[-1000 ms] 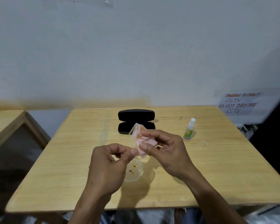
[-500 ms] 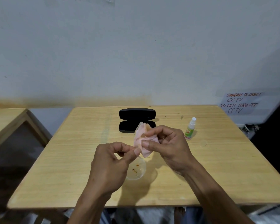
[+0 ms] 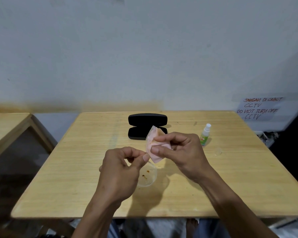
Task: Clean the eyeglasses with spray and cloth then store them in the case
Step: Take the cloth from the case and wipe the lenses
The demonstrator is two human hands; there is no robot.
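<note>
Clear-framed eyeglasses are held above the middle of the wooden table. Their lower lens shows brown spots. My left hand pinches the frame near its middle. A pink cloth is folded over the upper lens, and my right hand pinches it between thumb and fingers. Behind the hands lies the black case, open, its lower half partly hidden by the cloth. A small green-and-white spray bottle stands to the right of my right hand.
A small clear cap lies on the table right of the bottle. A second wooden table stands at the left across a gap. A handwritten paper sign hangs on the wall at the right.
My right hand has bunched the pink cloth tighter around the upper lens and shifted slightly. My left hand keeps its pinch on the frame.
</note>
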